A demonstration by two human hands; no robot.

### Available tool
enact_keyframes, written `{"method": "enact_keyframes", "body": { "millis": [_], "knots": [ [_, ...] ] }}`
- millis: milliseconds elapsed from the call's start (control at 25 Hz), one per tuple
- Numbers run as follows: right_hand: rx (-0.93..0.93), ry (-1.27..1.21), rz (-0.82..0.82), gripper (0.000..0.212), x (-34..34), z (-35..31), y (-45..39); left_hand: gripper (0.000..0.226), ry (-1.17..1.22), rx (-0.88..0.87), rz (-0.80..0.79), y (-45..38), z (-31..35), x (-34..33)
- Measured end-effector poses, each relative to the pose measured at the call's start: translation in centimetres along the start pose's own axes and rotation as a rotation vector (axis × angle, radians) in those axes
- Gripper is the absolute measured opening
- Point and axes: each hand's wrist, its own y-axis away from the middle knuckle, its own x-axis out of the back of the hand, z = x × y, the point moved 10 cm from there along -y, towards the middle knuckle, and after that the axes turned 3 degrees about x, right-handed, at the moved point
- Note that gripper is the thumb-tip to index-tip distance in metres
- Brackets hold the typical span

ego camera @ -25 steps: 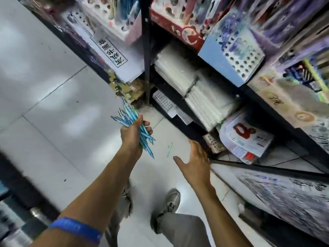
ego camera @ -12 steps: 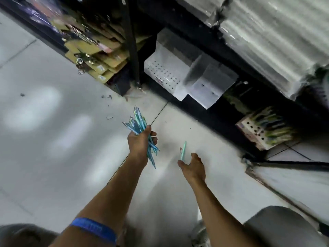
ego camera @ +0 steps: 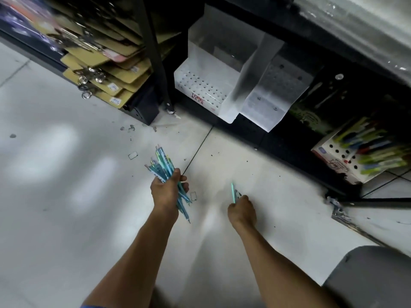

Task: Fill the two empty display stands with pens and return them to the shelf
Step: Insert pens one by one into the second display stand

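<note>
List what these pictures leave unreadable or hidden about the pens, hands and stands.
- Right hand, head view: its fingers hidden behind its back, so its grip on the single pen is unclear.
- Pen bundle in left hand: count blurred.
- Empty stand: rear lost in shelf shadow.

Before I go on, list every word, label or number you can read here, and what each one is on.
"TOME": red letters on the front lip of the empty white display stand on the bottom shelf.
Small line under "TOME": too small to read.
Stickers on the clipboards: blurred, unreadable.
Print on the pens in the left hand: too small to read.
Print on the stocked pen box at right: blurred, unreadable.
</note>
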Motion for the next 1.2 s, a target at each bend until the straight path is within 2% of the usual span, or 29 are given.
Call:
{"method": "enact_keyframes", "body": {
  "millis": [160,280,440,720,920,1160,1200],
  "knots": [
    [0.194,-0.293,-0.019,0.011,8.3,-5.9,8.2,0.01,0.004,0.045,0.025,7.2,4.3,1.1],
    [0.324,-0.48,-0.025,0.005,19.1,-11.4,16.7,0.014,0.084,0.058,0.034,16.0,10.8,1.8],
    [0.49,-0.568,-0.023,0.009,34.5,-18.5,29.0,0.016,0.204,0.01,-0.042,29.6,22.8,1.5],
    [0.736,-0.654,0.022,0.011,57.3,-29.3,50.6,0.01,0.28,-0.19,-0.168,51.0,44.4,2.2],
    [0.868,-0.717,0.107,0.01,68.8,-35.7,60.8,0.011,0.243,-0.345,-0.248,62.9,56.3,2.4],
    [0.988,-0.792,0.314,0.008,79.6,-39.7,68.8,0.041,0.164,-0.49,-0.407,72.2,67.0,1.2],
    [0.99,-0.808,0.35,0.009,80.9,-39.8,69.5,0.039,0.167,-0.503,-0.446,73.4,68.4,0.7]
  ]
}}
